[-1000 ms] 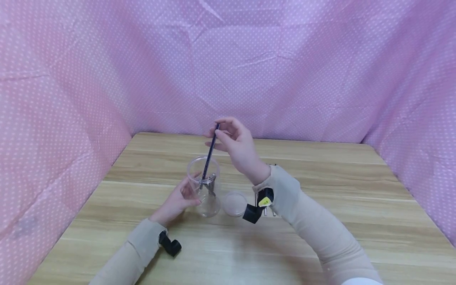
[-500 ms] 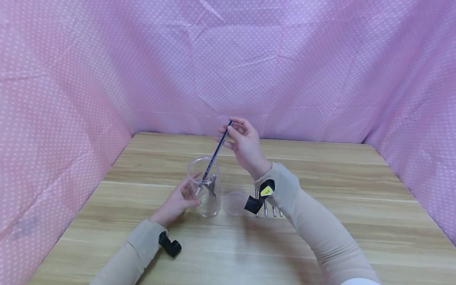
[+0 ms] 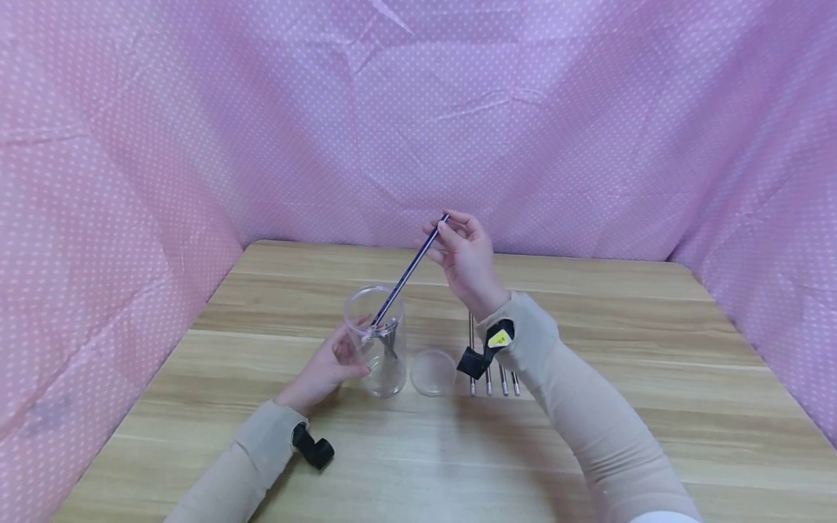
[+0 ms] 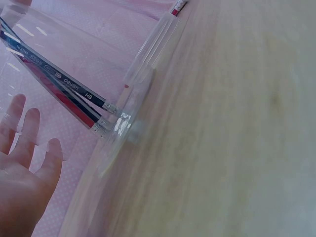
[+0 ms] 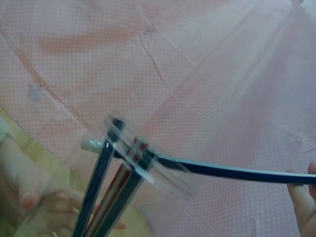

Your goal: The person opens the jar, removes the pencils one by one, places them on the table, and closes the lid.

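My left hand (image 3: 327, 369) holds a clear plastic jar (image 3: 384, 379) upright on the table, its fingers and thumb around the jar's side. Several pencils (image 4: 61, 74) lean inside the jar, dark blue and red, eraser ends down; one is marked HB. Above and right of the jar, my right hand (image 3: 469, 258) pinches a dark blue pencil (image 3: 412, 267) near its upper end. That pencil slants down to the left, and its eraser end (image 5: 91, 145) is at the jar's mouth. Its pinched tip is partly covered by the fingers.
A round clear lid (image 3: 433, 373) lies on the wooden table (image 3: 588, 450) just right of the jar. Several pencils (image 3: 489, 385) lie in a row farther right, partly hidden under my right forearm. A pink dotted curtain (image 3: 458, 131) surrounds the table's back and sides.
My right hand has moved right and slightly up, tilting the pencil further over and drawing its lower end slightly upward. The left hand and jar have stayed in place.
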`<state>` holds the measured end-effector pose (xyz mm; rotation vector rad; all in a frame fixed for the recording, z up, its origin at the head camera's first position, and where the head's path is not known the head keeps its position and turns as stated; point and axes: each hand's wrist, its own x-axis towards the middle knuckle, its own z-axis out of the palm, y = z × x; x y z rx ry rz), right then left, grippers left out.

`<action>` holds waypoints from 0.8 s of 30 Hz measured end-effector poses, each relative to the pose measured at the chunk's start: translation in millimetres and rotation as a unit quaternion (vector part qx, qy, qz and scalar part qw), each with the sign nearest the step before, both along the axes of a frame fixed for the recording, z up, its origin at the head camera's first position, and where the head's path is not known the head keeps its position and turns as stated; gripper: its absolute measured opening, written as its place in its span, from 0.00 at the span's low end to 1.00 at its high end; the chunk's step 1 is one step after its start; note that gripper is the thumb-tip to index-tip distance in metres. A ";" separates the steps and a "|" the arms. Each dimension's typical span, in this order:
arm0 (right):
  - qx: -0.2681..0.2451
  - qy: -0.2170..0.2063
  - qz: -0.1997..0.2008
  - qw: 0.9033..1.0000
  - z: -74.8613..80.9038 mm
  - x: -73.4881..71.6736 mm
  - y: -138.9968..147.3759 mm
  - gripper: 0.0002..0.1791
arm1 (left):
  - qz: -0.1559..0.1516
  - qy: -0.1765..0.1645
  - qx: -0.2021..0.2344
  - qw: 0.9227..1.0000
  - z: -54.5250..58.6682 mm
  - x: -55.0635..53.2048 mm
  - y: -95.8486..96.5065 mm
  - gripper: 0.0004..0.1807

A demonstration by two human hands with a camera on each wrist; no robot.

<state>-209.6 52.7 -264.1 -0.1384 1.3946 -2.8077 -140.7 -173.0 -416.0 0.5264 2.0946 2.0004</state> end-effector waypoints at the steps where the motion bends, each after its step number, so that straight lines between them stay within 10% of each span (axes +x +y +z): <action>1: -0.003 0.001 -0.002 1.000 -0.3 -0.7 0.8 0.11 | 0.002 0.001 -0.004 1.000 0.4 0.2 0.1 0.49; 14: -0.052 -0.017 -0.058 0.997 -6.8 -8.5 20.4 0.08 | -0.003 -0.016 0.001 1.000 2.4 1.1 1.3 0.50; 24: -0.038 -0.057 -0.008 0.998 -14.0 -8.2 39.9 0.06 | -0.012 -0.015 0.016 1.000 0.5 2.5 1.7 0.50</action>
